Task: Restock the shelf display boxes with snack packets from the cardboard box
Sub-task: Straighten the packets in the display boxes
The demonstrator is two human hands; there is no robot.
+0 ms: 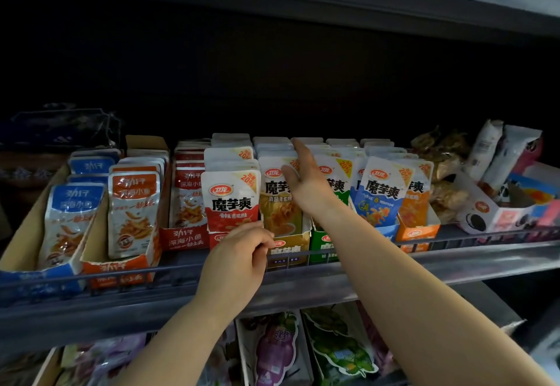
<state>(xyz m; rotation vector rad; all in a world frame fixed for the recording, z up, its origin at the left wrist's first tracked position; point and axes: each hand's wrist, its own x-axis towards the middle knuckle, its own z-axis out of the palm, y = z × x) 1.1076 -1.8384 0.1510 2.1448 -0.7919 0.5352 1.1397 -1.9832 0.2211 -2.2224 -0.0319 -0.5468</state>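
Note:
A row of konjac snack display boxes stands on the middle shelf, each packed with upright packets: red (231, 201), yellow (283, 213), green (323, 244), blue (380, 194) and orange (416, 228). My left hand (239, 261) is curled around the front right corner of the red display box, fingertips between it and the yellow one. My right hand (303, 179) reaches in above the yellow box, fingers straight and flat against the tops of its packets, holding nothing. The cardboard supply box is out of view.
Fish-snack boxes in blue (75, 204), orange (133, 204) and red (188, 197) fill the shelf's left. A cookie box (485, 213) and loose packs sit at the right. A wire rail (454, 238) fronts the shelf. Grape candy packs (275, 349) hang below.

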